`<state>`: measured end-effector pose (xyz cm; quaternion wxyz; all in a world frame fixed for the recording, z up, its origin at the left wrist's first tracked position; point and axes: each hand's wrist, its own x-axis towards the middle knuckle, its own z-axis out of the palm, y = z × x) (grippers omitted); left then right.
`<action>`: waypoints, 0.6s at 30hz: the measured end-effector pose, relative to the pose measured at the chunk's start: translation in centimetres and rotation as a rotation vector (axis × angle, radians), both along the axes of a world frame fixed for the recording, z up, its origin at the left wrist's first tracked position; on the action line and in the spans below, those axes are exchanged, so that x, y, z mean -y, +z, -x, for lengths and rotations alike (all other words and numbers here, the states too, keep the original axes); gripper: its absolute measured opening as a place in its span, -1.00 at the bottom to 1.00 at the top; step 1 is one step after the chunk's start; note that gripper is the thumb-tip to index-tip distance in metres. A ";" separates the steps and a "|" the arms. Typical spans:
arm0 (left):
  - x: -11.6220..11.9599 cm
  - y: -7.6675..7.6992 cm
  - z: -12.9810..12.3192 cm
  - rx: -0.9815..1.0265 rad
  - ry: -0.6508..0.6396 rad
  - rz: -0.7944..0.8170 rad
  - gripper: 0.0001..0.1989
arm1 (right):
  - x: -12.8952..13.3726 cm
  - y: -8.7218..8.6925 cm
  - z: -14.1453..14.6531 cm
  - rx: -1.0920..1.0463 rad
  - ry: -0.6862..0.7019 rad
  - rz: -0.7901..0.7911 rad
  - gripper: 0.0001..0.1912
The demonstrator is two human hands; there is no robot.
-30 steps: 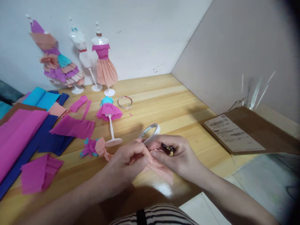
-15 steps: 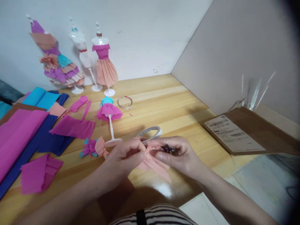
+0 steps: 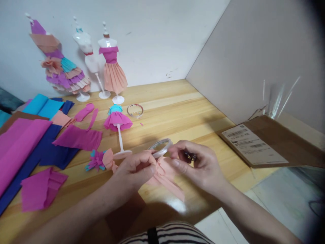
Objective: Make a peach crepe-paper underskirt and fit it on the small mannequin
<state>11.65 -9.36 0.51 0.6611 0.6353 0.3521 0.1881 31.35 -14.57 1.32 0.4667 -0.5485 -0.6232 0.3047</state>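
Observation:
My left hand (image 3: 138, 171) pinches the gathered end of a peach crepe paper strip (image 3: 169, 181) between thumb and fingertips. The strip's loose tail fans out to the right and down over the table. Beside its right edge is my right hand (image 3: 200, 164), fingers curled, with a small dark object with gold glints (image 3: 190, 156) held against them. Its kind is too blurred to tell. Whether the right fingertips touch the paper I cannot tell. Just behind the hands stands a roll of white tape (image 3: 162, 147).
Dressed mini mannequins (image 3: 111, 64) line the wall. A smaller one (image 3: 118, 122) wears a pink skirt. Magenta paper (image 3: 77, 137), a peach bow (image 3: 109, 159) and a purple paper flower (image 3: 96, 160) lie left. A metal ring (image 3: 135, 110) lies behind; a cardboard box (image 3: 279, 142) stands right.
My right hand has drawn slightly right, away from the left fingertips, and the peach paper between them shows more spread out. The left hand keeps its pinch.

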 end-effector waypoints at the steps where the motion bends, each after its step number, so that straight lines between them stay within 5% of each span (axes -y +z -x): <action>1: 0.0 0.0 0.0 0.000 -0.007 0.011 -0.77 | -0.1 0.0 0.2 0.045 0.009 -0.052 -0.95; 11: -0.1 1.1 -0.5 -0.011 0.005 0.053 -0.75 | 0.0 -1.0 1.0 0.213 0.129 -0.358 -0.85; 18: 0.0 1.2 -0.5 -0.019 -0.007 0.056 -0.75 | 0.3 -1.1 1.2 0.228 0.021 -0.365 -0.86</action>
